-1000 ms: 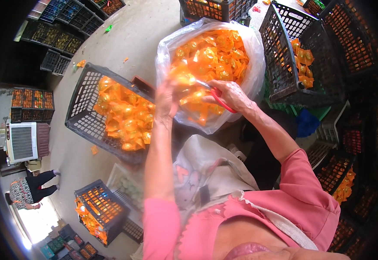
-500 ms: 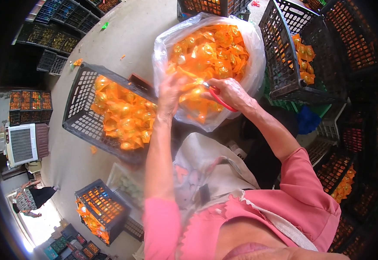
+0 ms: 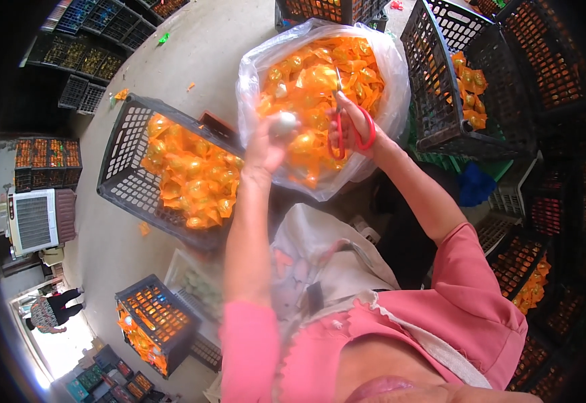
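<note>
My left hand holds a pale, smooth, egg-shaped thing over the near left part of a clear plastic bag. No orange wrap shows on it. In my right hand is a pair of scissors with red handles, blades pointing away from me above the bag. Inside the bag lie many round things in shiny orange wraps. Close to my left forearm stands a black crate, tilted toward me, holding more orange-wrapped pieces.
At the right stands a tall black crate with some orange-wrapped pieces; stacked crates rise behind it. A pale crate of whitish round things sits partly behind my left arm. Another black crate stands lower left. Far left, a person stands in a doorway.
The pale egg-shaped thing now shows in my left hand, where orange wrap was before. My right hand has drawn back from it, and the scissors have turned to point away.
</note>
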`<state>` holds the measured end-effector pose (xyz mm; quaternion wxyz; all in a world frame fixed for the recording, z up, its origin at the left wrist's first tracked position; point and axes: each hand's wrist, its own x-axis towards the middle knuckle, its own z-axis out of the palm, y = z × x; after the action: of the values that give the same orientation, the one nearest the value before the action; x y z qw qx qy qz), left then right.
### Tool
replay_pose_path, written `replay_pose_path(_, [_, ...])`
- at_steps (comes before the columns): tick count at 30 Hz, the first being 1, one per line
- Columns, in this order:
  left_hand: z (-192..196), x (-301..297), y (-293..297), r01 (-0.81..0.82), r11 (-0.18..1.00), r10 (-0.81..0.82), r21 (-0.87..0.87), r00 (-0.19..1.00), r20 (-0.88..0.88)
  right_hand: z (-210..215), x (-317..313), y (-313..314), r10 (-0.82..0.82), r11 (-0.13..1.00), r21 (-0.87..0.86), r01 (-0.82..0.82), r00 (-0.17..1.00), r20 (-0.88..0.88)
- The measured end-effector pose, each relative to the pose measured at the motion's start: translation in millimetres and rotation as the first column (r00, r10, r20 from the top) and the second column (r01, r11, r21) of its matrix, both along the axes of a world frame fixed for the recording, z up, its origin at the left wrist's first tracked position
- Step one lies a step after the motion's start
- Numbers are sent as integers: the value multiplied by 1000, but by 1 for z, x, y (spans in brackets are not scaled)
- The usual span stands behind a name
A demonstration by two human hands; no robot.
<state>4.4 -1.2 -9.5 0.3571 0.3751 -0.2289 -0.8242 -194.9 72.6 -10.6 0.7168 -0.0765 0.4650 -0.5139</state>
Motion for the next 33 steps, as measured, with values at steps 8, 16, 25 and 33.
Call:
replay_pose_path(8, [7,0,-2,36,999,-29,37,984,-178,0,14,11,85,996,-56,-76,979,184])
replay_pose_path(16, [10,-8,-2,-67,966,61,-249,998,-30,10,21,24,-28,860,-322,-395,595,-803])
replay_pose_path(25, [20,-8,0,-68,958,-2,-280,970,-241,15,16,26,-120,822,-222,-524,223,-967])
replay_pose_path(33, [23,-9,4,-64,954,11,-292,983,-181,9,21,26,-341,810,-312,-497,34,-939])
